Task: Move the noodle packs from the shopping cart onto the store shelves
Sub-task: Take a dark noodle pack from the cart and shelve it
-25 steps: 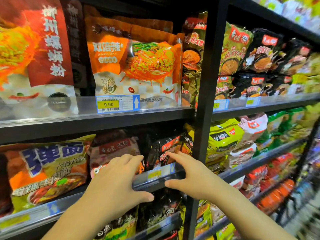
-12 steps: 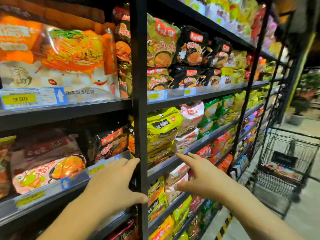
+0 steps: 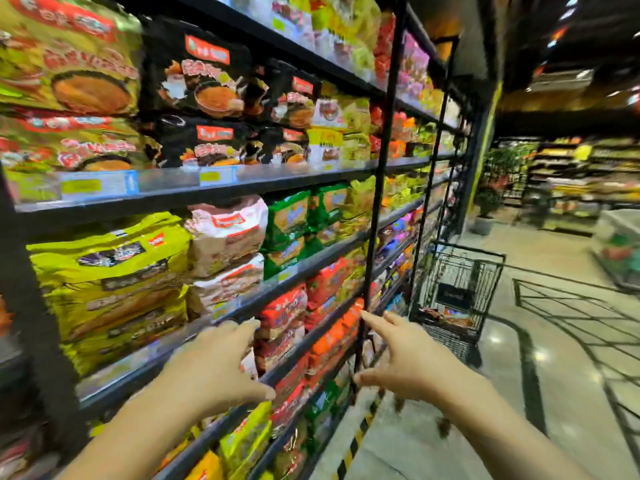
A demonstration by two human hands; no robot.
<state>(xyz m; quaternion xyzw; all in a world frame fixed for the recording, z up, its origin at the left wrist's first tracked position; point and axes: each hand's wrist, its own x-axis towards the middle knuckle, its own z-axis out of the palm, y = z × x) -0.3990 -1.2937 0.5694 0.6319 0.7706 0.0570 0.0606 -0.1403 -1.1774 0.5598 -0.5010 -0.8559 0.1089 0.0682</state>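
Note:
Black store shelves (image 3: 242, 188) packed with noodle packs fill the left of the head view. My left hand (image 3: 221, 365) hovers open in front of a low shelf edge, holding nothing. My right hand (image 3: 408, 358) is open too, fingers spread, just right of a black shelf upright (image 3: 377, 174). Further down the aisle stands a black wire shopping cart (image 3: 457, 289) with a few noodle packs (image 3: 446, 315) lying in its bottom. Both hands are well short of the cart.
A yellow-and-black striped strip (image 3: 356, 441) runs along the foot of the shelves. The grey glossy floor (image 3: 540, 393) stretches right. A second wire frame (image 3: 571, 306) shows at the right, and more shelving (image 3: 571, 174) stands far back.
The view has swung right along the shelves, away from the large orange packs. The cart has come into sight and now looks nearer. Both hands stay open and empty, drawn off the shelf edge.

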